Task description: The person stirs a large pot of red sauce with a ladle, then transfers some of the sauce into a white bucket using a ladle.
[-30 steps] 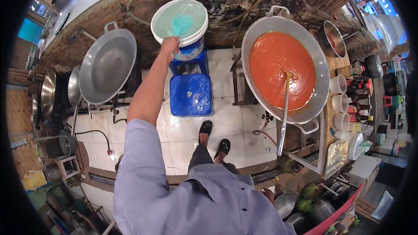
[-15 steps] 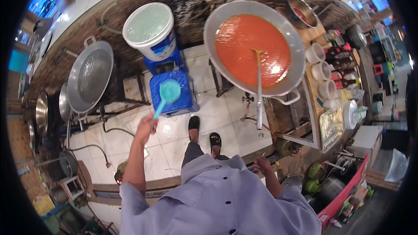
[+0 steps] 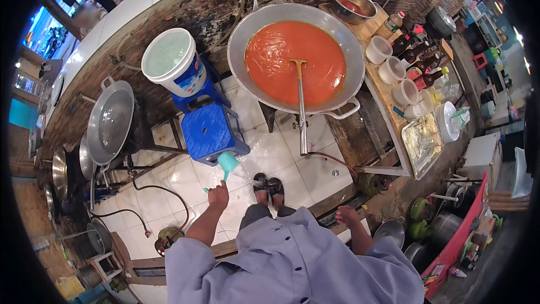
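Note:
My left hand (image 3: 217,196) is closed round the handle of a turquoise water dipper (image 3: 228,161). The dipper is tipped, and water streams from it toward my feet in black sandals (image 3: 268,184). Just beyond it stands a wet blue plastic stool (image 3: 211,130). A white bucket (image 3: 180,73) full of water rests on another blue stool (image 3: 205,95) behind. Held out at my right side, my right hand (image 3: 347,215) has loosely bent fingers and nothing visible in it. Far from it, a long-handled ladle or paddle (image 3: 302,112) lies in a big wok (image 3: 239,62) of orange-red sauce (image 3: 281,50).
An empty-looking metal wok (image 3: 112,121) stands at the left. Gas hoses (image 3: 180,194) run over the wet tiled floor (image 3: 275,155). On the right, a wooden table carries plastic tubs (image 3: 392,70), sauce bottles (image 3: 413,50), a foil-lined tray (image 3: 422,146) and a metal bowl (image 3: 352,4).
The dipper has come from above the blue stool nearer to me and tipped over, pouring water. My feet have moved together, and my view has shifted to the right.

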{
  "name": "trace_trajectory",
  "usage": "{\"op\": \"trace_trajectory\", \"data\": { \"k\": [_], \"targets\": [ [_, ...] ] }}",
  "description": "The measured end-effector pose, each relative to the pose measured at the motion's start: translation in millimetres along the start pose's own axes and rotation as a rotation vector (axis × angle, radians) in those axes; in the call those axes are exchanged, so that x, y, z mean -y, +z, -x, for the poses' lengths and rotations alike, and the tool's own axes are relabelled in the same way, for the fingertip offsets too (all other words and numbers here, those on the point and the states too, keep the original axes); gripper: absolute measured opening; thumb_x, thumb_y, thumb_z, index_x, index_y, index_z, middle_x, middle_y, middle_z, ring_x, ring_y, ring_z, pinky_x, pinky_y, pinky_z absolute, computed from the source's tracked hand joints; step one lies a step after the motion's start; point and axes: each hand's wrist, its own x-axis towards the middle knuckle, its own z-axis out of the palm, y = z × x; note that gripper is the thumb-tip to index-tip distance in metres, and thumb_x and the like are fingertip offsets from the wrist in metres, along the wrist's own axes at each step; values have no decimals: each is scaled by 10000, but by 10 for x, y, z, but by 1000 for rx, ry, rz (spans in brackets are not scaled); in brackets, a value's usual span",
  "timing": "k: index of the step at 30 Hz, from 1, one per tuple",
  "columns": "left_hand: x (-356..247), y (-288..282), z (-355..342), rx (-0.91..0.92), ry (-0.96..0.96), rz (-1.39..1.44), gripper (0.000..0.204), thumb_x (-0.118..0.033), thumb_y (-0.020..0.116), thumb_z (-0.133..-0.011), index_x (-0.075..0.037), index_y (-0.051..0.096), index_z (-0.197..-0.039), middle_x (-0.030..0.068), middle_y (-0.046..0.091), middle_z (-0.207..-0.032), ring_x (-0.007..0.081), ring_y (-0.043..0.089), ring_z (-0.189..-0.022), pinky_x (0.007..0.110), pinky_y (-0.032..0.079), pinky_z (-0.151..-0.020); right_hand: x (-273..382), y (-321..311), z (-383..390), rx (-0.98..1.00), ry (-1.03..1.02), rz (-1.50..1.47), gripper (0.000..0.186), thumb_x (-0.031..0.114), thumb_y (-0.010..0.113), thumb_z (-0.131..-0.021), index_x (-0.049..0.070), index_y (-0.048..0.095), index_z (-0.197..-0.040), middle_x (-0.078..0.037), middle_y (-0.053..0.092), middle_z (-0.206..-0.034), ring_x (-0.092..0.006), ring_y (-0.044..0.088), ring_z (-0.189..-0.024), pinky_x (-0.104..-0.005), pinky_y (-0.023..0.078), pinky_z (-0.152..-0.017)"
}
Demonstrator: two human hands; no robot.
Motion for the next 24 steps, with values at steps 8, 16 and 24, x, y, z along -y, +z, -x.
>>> {"op": "trace_trajectory", "data": {
  "k": [8,16,24],
  "targets": [
    [616,-1208,-579,-908,-403,1132,330,-119,544,-843,-6,531,-1154,247,615,-1000,413,584,-955,446,451,-818,-174,46,-246,62,30,-181,226,163,550,-854,53,507,-1047,-103,539,-752,-245,551,-573,-390,454,-452],
    [2007,-3377,-1535,-885,-590,495,258,-135,452,-853,-38,591,-1047,183,641,-987,345,626,-925,481,455,-802,130,255,-70,-97,-29,-155,179,169,544,-852,54,501,-981,-98,541,-750,-222,568,-578,-376,481,-481],
    [2658,-3422,-2348,-644,-399,-122,225,-161,503,-820,-94,690,-926,103,673,-881,276,640,-848,475,412,-819,544,474,329,-241,-210,-47,172,184,564,-863,50,542,-970,-113,585,-737,-198,589,-541,-329,503,-467]
  ]
}}
